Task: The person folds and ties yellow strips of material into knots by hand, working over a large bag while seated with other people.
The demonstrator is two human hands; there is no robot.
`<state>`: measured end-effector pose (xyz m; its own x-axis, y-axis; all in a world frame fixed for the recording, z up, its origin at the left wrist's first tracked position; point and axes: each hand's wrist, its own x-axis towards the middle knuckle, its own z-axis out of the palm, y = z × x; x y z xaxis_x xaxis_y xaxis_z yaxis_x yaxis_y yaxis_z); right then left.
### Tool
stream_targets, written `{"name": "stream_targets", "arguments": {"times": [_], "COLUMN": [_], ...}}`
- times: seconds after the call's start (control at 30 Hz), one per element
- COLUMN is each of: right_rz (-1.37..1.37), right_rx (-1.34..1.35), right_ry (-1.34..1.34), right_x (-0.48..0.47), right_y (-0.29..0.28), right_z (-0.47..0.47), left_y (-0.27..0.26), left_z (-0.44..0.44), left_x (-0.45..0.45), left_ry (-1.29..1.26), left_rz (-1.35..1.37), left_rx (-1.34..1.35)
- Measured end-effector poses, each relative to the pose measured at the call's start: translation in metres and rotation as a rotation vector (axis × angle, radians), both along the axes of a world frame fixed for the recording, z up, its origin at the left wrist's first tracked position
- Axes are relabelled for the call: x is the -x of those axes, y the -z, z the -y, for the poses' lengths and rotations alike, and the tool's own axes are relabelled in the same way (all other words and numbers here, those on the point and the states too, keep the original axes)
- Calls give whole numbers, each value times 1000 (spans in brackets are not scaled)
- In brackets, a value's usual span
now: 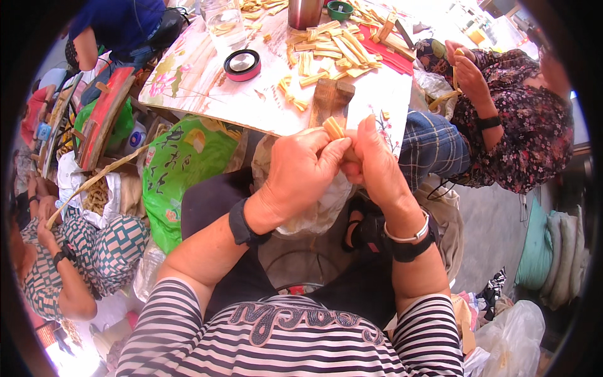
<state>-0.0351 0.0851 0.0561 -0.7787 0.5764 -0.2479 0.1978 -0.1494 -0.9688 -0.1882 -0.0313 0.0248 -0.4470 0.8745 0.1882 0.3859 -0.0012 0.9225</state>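
My left hand (301, 172) pinches a folded yellow strip bundle (333, 128) between thumb and forefinger, just off the table's front edge. Against it, my right hand (380, 167) has its fingers curled around the bundle's lower part, which is mostly hidden, while its thumb points up. Right behind my hands a small wooden block with a raised end (331, 101) rests on the table (198, 101). Beyond the block lies a loose pile of similar folded yellow bundles (337, 49). One knotted bundle (293, 94) lies apart, left of the block.
A black-and-pink lid (242, 65), a clear jar (224, 26) and a metal cup (304, 14) stand on the table. At far right is a wooden stand with a blade (398, 40). A green bag (183, 174) hangs at left. Co-workers on both sides hold long strips (101, 174).
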Motion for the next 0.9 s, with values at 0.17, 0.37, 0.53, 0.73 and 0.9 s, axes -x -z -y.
{"name": "stream_targets", "arguments": {"times": [0.17,0.37,0.53,0.73,0.9], "right_rz": [-32,-144,-256,-229,-73], "right_rx": [115,91,421,188,-577], "right_ry": [1,-92,-105,-184,-268], "right_x": [0,1,3,11,13], "right_y": [-4,5,6,-10,-35], "right_z": [-10,-7,3,1,-2], "left_y": [-14,-33,-6,-40,-73], "left_z": [-14,-7,1,-5,-5], "left_x": [9,-3,-18,19,59], "left_ry": [-1,37,46,39,-129], "left_rz": [520,706,603,1142,1132], "left_rx": [-252,-244,-315,-527,-555]}}
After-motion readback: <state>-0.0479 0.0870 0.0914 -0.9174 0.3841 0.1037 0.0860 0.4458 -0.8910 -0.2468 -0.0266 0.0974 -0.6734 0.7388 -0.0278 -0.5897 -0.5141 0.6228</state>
